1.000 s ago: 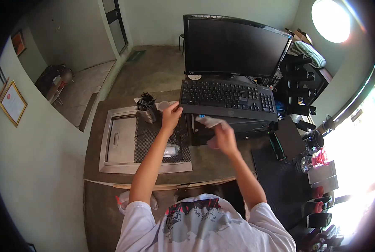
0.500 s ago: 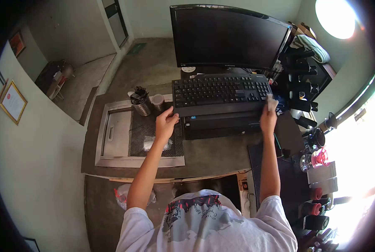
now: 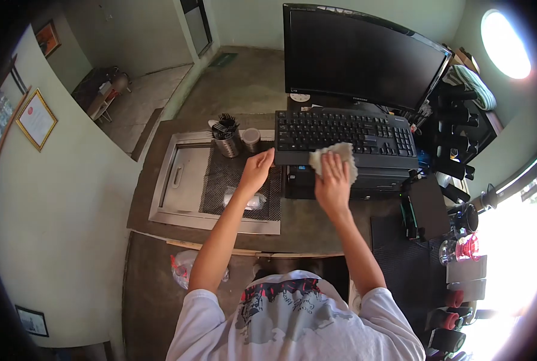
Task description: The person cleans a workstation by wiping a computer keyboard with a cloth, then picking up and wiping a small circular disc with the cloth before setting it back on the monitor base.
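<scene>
A black keyboard [image 3: 346, 135] rests on top of a flat black computer case [image 3: 340, 183], below the monitor. At the keyboard's left front corner, my left hand [image 3: 258, 171] grips its edge with fingers closed. My right hand [image 3: 333, 182] presses a pale cloth [image 3: 343, 151] onto the keyboard's front rim, left of its middle. The fingers lie over the cloth, which sticks out around them and covers some of the lowest keys.
Behind the keyboard stands a black monitor [image 3: 364, 57]. To the left are a metal cup of utensils [image 3: 226, 141], a lidded jar [image 3: 251, 138] and a steel-framed tray [image 3: 175, 189] with a plastic-wrapped item [image 3: 250, 200]. Black cups [image 3: 461, 139] line the right side.
My right hand has moved left from the keyboard's right end to its front rim, bringing the cloth along. My left hand remains at the left corner. The view has shifted.
</scene>
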`<state>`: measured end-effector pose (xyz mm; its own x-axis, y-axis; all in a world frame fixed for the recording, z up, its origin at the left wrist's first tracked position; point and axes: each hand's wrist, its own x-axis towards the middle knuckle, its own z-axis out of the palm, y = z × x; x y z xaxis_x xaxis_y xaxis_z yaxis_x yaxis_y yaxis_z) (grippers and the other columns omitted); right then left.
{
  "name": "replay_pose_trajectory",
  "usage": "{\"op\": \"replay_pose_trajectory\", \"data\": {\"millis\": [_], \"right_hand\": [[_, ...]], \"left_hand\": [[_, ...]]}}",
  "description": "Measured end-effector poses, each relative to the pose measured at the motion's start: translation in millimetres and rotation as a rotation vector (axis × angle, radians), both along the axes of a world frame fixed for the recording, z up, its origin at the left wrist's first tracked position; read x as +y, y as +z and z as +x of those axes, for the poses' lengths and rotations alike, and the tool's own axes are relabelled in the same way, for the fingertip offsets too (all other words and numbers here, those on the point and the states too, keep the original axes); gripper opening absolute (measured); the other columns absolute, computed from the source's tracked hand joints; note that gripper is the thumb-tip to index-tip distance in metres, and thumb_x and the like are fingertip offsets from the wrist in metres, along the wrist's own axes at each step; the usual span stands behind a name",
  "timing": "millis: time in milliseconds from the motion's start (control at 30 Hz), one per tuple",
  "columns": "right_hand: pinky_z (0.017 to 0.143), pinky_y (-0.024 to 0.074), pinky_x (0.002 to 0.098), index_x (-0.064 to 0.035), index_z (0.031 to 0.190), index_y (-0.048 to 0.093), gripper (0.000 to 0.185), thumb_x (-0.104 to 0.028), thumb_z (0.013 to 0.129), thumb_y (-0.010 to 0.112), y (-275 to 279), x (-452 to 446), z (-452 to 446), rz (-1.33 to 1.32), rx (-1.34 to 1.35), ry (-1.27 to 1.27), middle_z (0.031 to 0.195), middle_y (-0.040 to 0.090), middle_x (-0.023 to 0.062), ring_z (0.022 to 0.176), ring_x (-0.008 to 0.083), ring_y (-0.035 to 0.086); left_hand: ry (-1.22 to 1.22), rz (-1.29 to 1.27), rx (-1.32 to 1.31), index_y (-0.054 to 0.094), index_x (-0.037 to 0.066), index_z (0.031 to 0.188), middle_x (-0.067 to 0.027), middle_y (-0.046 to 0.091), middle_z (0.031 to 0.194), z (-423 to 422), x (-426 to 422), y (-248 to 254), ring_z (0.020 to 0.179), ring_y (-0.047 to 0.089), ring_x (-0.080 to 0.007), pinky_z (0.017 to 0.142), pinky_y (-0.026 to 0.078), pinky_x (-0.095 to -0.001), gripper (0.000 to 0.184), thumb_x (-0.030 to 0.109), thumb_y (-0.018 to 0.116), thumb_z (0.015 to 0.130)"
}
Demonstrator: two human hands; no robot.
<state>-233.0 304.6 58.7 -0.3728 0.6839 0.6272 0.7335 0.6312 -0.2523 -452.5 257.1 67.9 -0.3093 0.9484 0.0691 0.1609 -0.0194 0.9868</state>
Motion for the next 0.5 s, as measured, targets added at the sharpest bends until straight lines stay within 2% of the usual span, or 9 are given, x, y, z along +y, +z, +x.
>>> {"op": "replay_pose_trajectory", "data": {"millis": [67, 100, 200, 367, 467, 500], "right_hand": [[0.11, 0.0268, 0.0476, 0.0015, 0.127, 0.052, 0.052, -0.011, 0.078, 0.061, 1.5, -9.1, -28.9, -0.001, -0.003, 0.057, 0.134, 0.05, 0.018, 0.13, 0.032, 0.042], [0.11, 0.0268, 0.0476, 0.0015, 0.127, 0.052, 0.052, -0.011, 0.078, 0.061, 1.6, -13.7, -41.1, 0.001, -0.002, 0.059, 0.134, 0.05, 0.018, 0.13, 0.032, 0.042], [0.109, 0.0286, 0.0475, 0.0025, 0.124, 0.053, 0.051, -0.01, 0.075, 0.06, 1.8, -23.0, -72.2, 0.009, -0.002, 0.105, 0.132, 0.052, 0.018, 0.127, 0.0322, 0.045], [0.107, 0.0295, 0.0476, 0.0013, 0.121, 0.055, 0.049, -0.01, 0.073, 0.061, 6.6, -28.9, -93.5, 0.044, 0.002, 0.186, 0.129, 0.054, 0.0189, 0.125, 0.0298, 0.047], [0.098, 0.0397, 0.0466, -0.001, 0.115, 0.059, 0.042, -0.007, 0.074, 0.06, 16.5, -19.6, -79.6, -0.059, 0.022, 0.516, 0.117, 0.06, 0.0201, 0.113, 0.0303, 0.057], [0.098, 0.0397, 0.0466, -0.001, 0.115, 0.059, 0.042, -0.007, 0.074, 0.06, 21.1, -20.3, -71.5, -0.056, 0.023, 0.512, 0.117, 0.06, 0.0201, 0.113, 0.0303, 0.057]], "left_hand": [[-0.007, -0.085, 0.009, 0.054, -0.002, 0.127, -0.0077, 0.063, 0.112, -2.5, -1.4, 10.0, 0.102, 0.058, -0.0155, 0.095, 0.042, -0.0315, 0.062, 0.05, 0.034, 0.099], [-0.004, -0.084, 0.011, 0.054, -0.002, 0.127, -0.0077, 0.063, 0.112, -4.1, -1.9, 10.8, 0.102, 0.058, -0.0155, 0.095, 0.042, -0.0315, 0.062, 0.05, 0.034, 0.099], [-0.054, -0.07, 0.047, 0.054, -0.005, 0.125, -0.0166, 0.058, 0.125, -9.9, 0.2, 10.9, 0.124, 0.047, -0.0228, 0.107, 0.028, -0.0319, 0.088, 0.067, 0.015, 0.093], [-0.131, -0.067, -0.108, 0.054, -0.003, 0.126, -0.0106, 0.057, 0.127, -24.5, 4.8, 3.8, 0.123, 0.046, -0.0218, 0.108, 0.026, -0.0328, 0.089, 0.069, 0.015, 0.091], [-0.008, -0.143, -0.189, 0.055, -0.001, 0.126, -0.0093, 0.054, 0.13, -32.4, 6.4, 3.3, 0.122, 0.045, -0.0197, 0.107, 0.027, -0.0342, 0.087, 0.068, 0.015, 0.093], [-0.012, -0.141, -0.188, 0.055, -0.001, 0.126, -0.0093, 0.054, 0.13, -31.4, 7.0, 5.2, 0.122, 0.045, -0.0197, 0.107, 0.027, -0.0342, 0.087, 0.068, 0.015, 0.093]]}}
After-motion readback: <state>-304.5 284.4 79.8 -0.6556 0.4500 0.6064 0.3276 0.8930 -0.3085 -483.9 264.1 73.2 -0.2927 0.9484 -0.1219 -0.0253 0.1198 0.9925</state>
